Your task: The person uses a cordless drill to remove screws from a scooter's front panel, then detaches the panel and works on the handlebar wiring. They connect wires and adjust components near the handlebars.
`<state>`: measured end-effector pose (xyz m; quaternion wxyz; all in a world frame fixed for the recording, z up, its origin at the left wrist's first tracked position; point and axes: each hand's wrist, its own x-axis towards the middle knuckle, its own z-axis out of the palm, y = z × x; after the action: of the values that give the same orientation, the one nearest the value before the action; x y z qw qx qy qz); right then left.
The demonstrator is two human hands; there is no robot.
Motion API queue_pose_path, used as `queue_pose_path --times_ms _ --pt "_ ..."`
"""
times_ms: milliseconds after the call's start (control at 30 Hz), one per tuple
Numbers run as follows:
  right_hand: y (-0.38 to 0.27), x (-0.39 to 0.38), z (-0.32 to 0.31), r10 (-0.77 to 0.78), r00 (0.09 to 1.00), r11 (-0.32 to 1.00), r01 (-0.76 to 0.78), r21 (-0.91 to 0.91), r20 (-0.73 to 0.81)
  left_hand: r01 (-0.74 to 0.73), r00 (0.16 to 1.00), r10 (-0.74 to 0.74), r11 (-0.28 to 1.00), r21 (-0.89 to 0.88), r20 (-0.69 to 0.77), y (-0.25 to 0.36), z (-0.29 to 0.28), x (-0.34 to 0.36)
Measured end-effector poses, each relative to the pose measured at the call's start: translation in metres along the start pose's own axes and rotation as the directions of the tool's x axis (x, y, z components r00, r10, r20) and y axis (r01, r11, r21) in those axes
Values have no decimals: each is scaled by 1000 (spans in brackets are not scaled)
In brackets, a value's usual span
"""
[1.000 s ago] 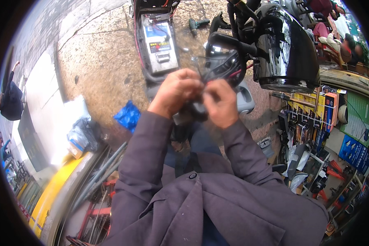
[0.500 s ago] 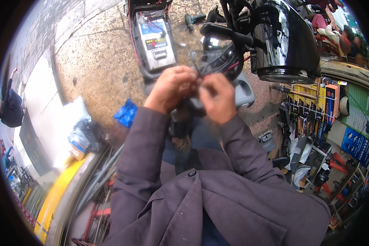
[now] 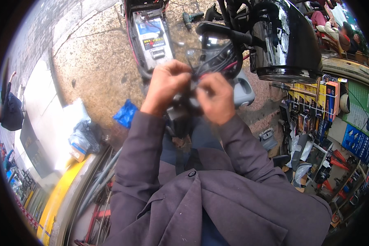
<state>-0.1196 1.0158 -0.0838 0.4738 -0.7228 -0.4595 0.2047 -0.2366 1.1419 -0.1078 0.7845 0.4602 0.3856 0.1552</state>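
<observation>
My left hand is closed, its fingertips pinched on a thin dark wire that rises from them. Facing it, my right hand is also closed, fingers curled at a wire with a bit of red showing; motion blur hides the exact grip. Behind both hands runs a bundle of black cables. Beyond my left hand lies a long black tray-like vehicle body that holds a silver battery pack with a handle and coloured labels. Below my hands, dark parts are partly hidden.
A large glossy black rounded vehicle part stands at the upper right. A grey plastic part lies beside my right hand. A cordless drill and a blue plastic bag rest on the ground. Stacked boxes and tools crowd the right.
My left hand has shifted slightly left and up, widening the gap between the hands. My right hand stays nearly in place, with its fingers slightly turned.
</observation>
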Motion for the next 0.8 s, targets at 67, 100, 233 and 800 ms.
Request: queue_pose_path --times_ms 67,100,233,800 --pt "0 1 1 17 1000 1000 -17 -2 6 -28 1000 29 996 83 -6 -1 -2 2" --pt "0 1 1 11 1000 1000 -11 0 5 -49 999 50 992 120 -5 -2 -4 3" --pt "0 2 3 -6 1000 1000 6 -8 0 -110 993 115 980 163 -20 -9 -8 7" --pt "-4 13 11 -3 1000 1000 3 -26 -21 -196 980 197 978 65 -6 -20 -9 11"
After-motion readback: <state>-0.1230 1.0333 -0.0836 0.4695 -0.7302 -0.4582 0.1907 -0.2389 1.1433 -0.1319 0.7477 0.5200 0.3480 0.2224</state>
